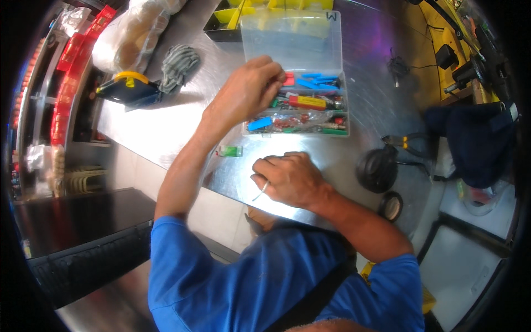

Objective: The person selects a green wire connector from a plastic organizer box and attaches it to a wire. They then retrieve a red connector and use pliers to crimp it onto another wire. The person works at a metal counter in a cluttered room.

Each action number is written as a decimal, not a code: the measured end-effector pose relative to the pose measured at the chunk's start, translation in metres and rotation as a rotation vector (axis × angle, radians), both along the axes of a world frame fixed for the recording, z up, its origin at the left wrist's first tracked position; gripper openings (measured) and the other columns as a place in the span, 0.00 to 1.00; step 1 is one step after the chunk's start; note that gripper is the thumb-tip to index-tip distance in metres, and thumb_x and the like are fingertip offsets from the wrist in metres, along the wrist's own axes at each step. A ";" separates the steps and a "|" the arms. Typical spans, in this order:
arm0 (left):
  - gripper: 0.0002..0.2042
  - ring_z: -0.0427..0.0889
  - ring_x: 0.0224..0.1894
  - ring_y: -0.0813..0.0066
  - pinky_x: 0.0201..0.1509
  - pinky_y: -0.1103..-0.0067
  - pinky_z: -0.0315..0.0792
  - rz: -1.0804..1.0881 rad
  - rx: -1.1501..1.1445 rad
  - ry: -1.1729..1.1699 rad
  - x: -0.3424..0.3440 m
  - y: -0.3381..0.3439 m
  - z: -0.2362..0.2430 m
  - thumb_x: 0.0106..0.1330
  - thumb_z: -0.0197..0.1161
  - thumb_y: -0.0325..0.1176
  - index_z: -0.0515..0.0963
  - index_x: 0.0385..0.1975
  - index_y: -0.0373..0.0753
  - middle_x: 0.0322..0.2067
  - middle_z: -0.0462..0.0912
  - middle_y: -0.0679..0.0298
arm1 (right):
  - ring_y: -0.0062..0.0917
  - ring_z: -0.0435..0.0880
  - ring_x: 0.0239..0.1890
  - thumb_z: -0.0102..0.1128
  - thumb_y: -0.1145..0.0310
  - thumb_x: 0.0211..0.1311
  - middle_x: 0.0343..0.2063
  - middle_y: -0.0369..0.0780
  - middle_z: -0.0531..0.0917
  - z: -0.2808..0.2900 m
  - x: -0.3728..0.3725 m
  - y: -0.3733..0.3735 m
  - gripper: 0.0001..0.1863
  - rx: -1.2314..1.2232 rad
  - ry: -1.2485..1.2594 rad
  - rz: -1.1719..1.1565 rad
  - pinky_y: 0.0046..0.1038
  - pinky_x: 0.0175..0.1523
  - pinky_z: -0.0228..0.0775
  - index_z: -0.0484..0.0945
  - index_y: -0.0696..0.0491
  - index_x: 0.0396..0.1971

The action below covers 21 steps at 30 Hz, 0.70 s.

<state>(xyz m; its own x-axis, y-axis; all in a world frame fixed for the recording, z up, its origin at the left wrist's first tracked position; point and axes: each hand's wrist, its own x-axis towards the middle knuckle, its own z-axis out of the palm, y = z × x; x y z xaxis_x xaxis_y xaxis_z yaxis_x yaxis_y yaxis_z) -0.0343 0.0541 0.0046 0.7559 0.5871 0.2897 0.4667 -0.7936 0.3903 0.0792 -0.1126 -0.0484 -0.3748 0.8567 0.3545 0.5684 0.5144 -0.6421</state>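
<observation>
Your left hand (255, 83) is over the left part of a clear plastic box (298, 133). The fingers are curled and pointed down and to the right, with the fingertips at a red piece (289, 79) in the rear section. The grip on this side is narrow; whether it holds anything cannot be told, as the hand covers the fingertips.

Your right hand (292, 178) is in front of the box, above the near edge of the counter (368, 102). Its grip is closed on a thin white strip (261, 191), one end of which extends from beneath the fingers toward you.

The box stands on the counter with its lid (292, 34) swung back, away from you. To the right of the red piece, the rear section holds loose blue pieces (318, 83). The middle section holds a red-and-yellow tube (307, 102). The front section holds a clear bag (298, 118) of small parts, with a blue block (259, 124) at its left end.

A small green packet (230, 151) lies on the counter between your left forearm and your right hand. To the right of your right hand are a round black object (377, 169), pliers (405, 143) with black-and-yellow handles, and a black ring (391, 206) near the counter edge. Beyond the box is a yellow-and-black tray (221, 25). Grey gloves (180, 66) lie to the left of the lid, beside a white plastic bag (133, 39).
</observation>
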 end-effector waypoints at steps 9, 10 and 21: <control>0.08 0.83 0.33 0.59 0.38 0.69 0.77 -0.112 0.045 0.161 0.005 0.018 0.010 0.61 0.68 0.28 0.84 0.37 0.32 0.31 0.81 0.55 | 0.39 0.86 0.26 0.63 0.65 0.58 0.23 0.42 0.85 0.002 0.000 0.000 0.07 -0.032 0.000 0.008 0.39 0.35 0.79 0.78 0.53 0.30; 0.08 0.83 0.33 0.60 0.38 0.70 0.77 -0.100 0.040 0.168 0.006 0.018 0.010 0.61 0.68 0.28 0.85 0.37 0.32 0.31 0.81 0.55 | 0.39 0.86 0.26 0.63 0.65 0.58 0.23 0.42 0.85 0.002 0.000 0.001 0.07 -0.034 0.002 0.007 0.39 0.35 0.79 0.78 0.53 0.30; 0.07 0.82 0.30 0.61 0.35 0.70 0.76 -0.051 0.018 0.092 0.005 0.015 0.010 0.62 0.67 0.28 0.85 0.35 0.32 0.29 0.81 0.56 | 0.39 0.87 0.26 0.63 0.65 0.58 0.23 0.42 0.84 0.005 0.001 0.000 0.08 -0.049 -0.011 0.020 0.39 0.35 0.79 0.78 0.53 0.30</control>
<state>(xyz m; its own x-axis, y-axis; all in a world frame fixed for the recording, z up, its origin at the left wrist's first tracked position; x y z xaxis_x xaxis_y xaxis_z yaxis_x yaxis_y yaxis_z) -0.0294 0.0692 0.0150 0.8087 0.5422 0.2279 0.4583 -0.8238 0.3337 0.0806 -0.1125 -0.0439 -0.3960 0.8651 0.3077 0.5653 0.4938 -0.6608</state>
